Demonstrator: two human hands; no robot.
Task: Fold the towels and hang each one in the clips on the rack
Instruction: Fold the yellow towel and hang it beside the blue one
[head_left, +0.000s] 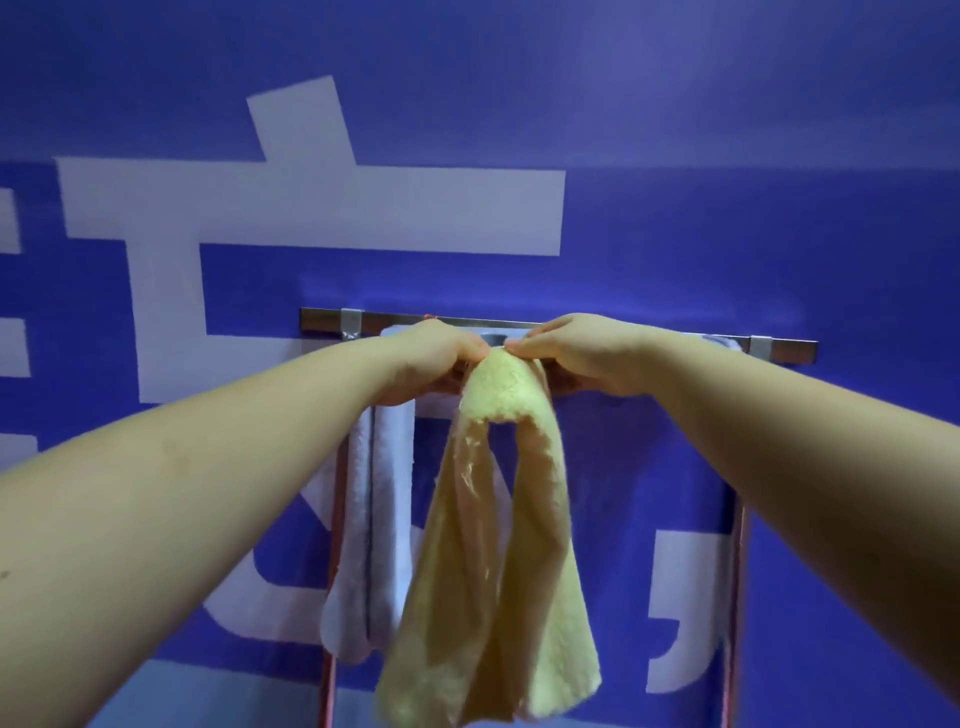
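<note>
A yellow towel (493, 545) hangs folded from the middle of the metal rack (784, 349) on the blue wall. Its bunched top fold sits right at the rack bar. My left hand (436, 358) and my right hand (582, 353) meet there and pinch the towel's top between fingertips, one on each side. A white towel (374, 519) with a dark stripe hangs from the rack just left of the yellow one, behind my left forearm. A metal clip (351, 323) shows near the rack's left end and another clip (759, 347) near the right end. The clip behind my hands is hidden.
The wall (727, 234) is blue with large white painted shapes. A pinkish towel edge (735, 597) hangs at the rack's right end, and a pinkish edge (328, 686) shows beside the white towel at the left.
</note>
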